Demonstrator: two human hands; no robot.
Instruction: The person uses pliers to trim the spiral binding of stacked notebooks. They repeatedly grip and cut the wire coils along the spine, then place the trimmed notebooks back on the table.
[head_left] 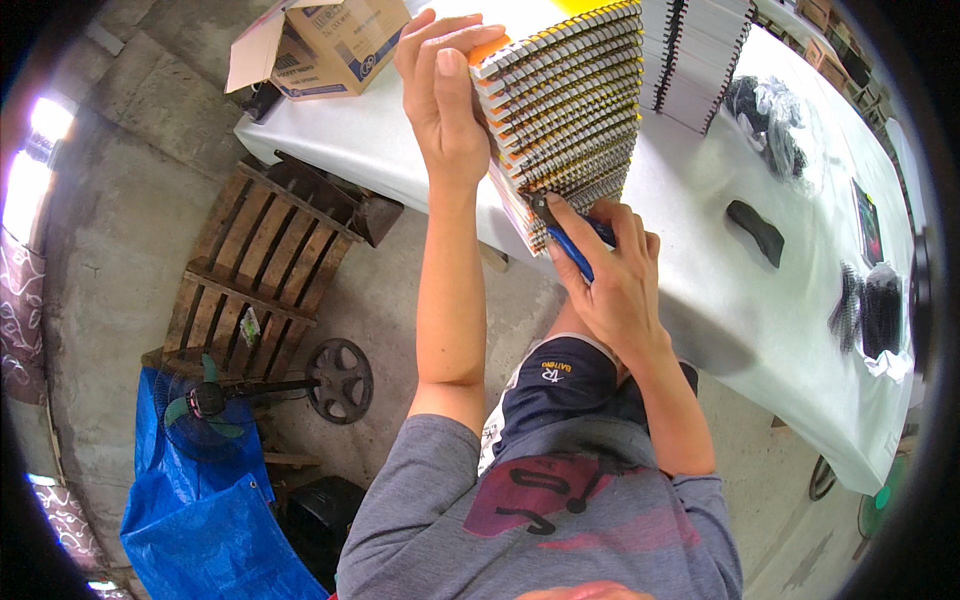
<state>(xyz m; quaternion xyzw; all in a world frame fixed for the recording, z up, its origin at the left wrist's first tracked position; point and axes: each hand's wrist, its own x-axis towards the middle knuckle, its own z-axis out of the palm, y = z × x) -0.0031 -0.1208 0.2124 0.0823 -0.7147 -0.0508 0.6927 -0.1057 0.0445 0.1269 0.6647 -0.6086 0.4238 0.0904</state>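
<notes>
A tall stack of spiral-bound notebooks (560, 100) stands at the near edge of the white-covered table, its coil spines facing me. Against the stack's left side and top corner rests my left hand (445, 105), fingers stretched out and not wrapped round anything. My right hand (620, 270) is closed round blue-handled pliers (570, 250). Their dark jaws (540, 205) touch or nearly touch the left ends of the coils, low on the stack; the exact contact is too small to tell. An orange cover (488, 48) shows near my left fingertips.
More black-coil notebooks (690, 60) stand behind to the right. On the white table (720, 320) lie a black pouch-like item (755, 232), bundles of black coils (880, 310) and a phone-like device (867, 222). An open carton (340, 45) sits far left; a fan (205, 405) stands beside wooden pallets (255, 260).
</notes>
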